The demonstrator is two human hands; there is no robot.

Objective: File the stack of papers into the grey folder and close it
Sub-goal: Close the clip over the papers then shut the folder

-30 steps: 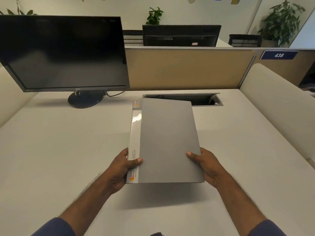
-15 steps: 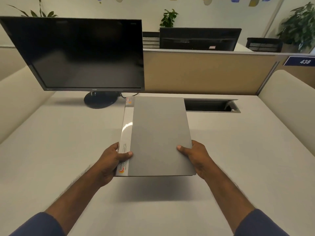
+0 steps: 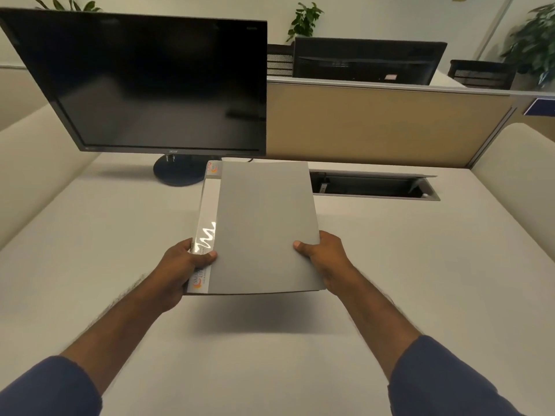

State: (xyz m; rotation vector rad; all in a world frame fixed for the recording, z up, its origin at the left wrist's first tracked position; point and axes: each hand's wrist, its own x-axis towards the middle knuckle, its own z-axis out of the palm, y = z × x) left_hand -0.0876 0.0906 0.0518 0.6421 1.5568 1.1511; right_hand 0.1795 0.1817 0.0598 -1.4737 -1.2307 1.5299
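Flat grey plastic folder point(image 3: 264, 226) shut, contents hidden, held above pale desk point(image 3: 420, 265) | left hand point(image 3: 183, 268) gripped 7 o'clock corner | right hand point(image 3: 326, 256) gripped 4 o'clock edge | black monitor point(image 3: 144, 82) at 11 o'clock

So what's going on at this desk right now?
A person is holding a closed grey folder in both hands just above the desk; its shadow falls on the surface beneath. The left hand grips the spine edge with the printed label strip, and the right hand grips the opposite edge. No loose papers are in sight. A dark monitor stands at the back left.
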